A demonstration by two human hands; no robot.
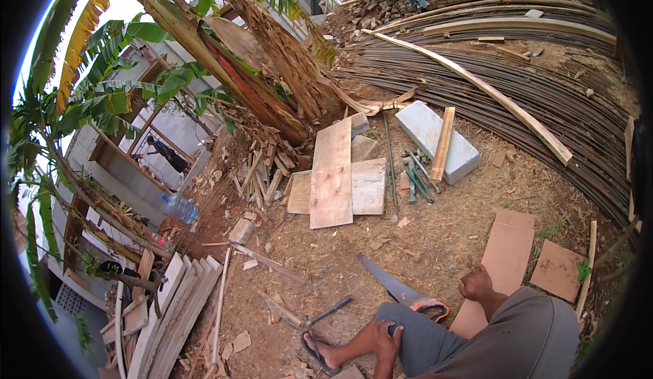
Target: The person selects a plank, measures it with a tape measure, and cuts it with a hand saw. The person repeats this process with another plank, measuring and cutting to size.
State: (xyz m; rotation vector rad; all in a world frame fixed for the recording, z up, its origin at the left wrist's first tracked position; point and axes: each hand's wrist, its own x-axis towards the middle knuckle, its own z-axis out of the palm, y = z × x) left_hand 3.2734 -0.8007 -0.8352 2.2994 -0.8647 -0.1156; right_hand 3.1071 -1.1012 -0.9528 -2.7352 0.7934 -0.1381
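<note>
Bare brown ground strewn with wood chips and dry leaves carries everything at this outdoor building site. Nearest, the person sits with grey-trousered knees raised, one foot in a dark sandal. The left hand rests on the left knee, fingers curled loosely, holding nothing. The right hand hovers above the right knee in a loose fist; whether it grips anything small cannot be told.

Between the two hands one handsaw lies flat on the ground, its orange-and-black handle just beside the left knee, blade pointing away to the left. One hammer lies near the sandal.

Right of the right hand lie two flat brown boards, near each other. At lower left a stack of pale planks leans. Farther on, one clear plastic water bottle lies by broken sticks.

Beyond, one long plank crosses two wider boards, beside one grey concrete block with a wooden strip on it and several hand tools against it. Behind rise banana trunks and a wide spread of steel rods.
</note>
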